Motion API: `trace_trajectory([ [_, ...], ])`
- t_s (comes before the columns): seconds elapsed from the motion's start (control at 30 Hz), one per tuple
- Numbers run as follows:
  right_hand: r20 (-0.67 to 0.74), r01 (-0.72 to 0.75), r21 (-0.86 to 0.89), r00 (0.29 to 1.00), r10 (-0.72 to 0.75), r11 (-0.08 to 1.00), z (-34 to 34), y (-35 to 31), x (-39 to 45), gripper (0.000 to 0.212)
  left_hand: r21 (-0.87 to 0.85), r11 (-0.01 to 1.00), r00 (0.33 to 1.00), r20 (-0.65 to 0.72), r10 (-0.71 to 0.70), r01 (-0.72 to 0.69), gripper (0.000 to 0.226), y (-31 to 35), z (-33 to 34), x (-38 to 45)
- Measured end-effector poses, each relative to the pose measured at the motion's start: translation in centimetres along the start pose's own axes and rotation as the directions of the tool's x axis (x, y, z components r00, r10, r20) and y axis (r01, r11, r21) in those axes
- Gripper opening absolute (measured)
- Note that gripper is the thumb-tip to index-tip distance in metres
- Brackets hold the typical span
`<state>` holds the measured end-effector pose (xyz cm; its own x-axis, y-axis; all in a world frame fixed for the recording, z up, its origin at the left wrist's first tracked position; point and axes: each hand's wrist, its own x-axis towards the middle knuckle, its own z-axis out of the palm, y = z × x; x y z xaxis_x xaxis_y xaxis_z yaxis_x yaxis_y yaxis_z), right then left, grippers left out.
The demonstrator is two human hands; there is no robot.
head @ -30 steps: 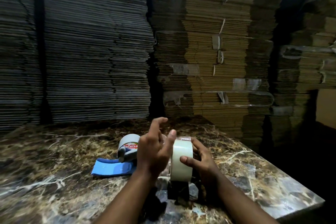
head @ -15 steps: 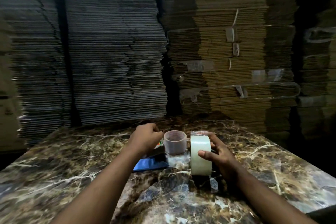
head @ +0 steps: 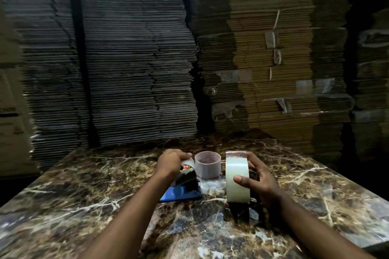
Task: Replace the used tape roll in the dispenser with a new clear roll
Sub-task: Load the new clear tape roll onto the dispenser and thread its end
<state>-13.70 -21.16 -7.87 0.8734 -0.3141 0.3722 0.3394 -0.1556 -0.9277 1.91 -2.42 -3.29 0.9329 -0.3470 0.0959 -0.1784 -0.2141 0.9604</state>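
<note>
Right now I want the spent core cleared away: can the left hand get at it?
Probably yes. The left hand rests on the dispenser right beside the spent core, which stands upright on the table with nothing between them.

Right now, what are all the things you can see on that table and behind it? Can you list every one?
Marble table: one, dark brown with pale veins, fills the foreground.
Clear tape roll: one, pale and see-through, upright on edge at centre right, held by the right hand.
Used tape core: one, greyish-brown, standing on the table between the hands.
Tape dispenser with blue handle: one, blue and dark with a red label, at centre under the left hand.
Stacks of flattened cardboard: several, grey to brown, behind the table.
Left hand: one, gripping the dispenser's top.
Right hand: one, wrapped around the clear roll.
</note>
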Motion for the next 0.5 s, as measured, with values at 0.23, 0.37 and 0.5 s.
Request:
trace_trajectory([
  [0.23, -0.069, 0.045, 0.093, 0.997, -0.039, 0.995, 2.1, -0.5, 0.2, 0.049, -0.33, 0.935, 0.991, 0.026, -0.13, 0.131, 0.045, -0.8, -0.8, -0.6],
  [0.37, -0.028, 0.054, 0.107, 0.998, -0.051, 0.993, 5.0, -1.1, 0.6, 0.052, -0.489, 0.859, 0.987, 0.032, -0.156, 0.151, 0.024, -2.0, -1.5, -0.4],
  [0.5, -0.054, 0.081, 0.119, 0.996, -0.075, 0.99, 7.9, -1.2, 1.0, 0.049, -0.601, 0.786, 0.989, 0.056, -0.137, 0.143, 0.041, -3.1, -2.0, -1.0],
])
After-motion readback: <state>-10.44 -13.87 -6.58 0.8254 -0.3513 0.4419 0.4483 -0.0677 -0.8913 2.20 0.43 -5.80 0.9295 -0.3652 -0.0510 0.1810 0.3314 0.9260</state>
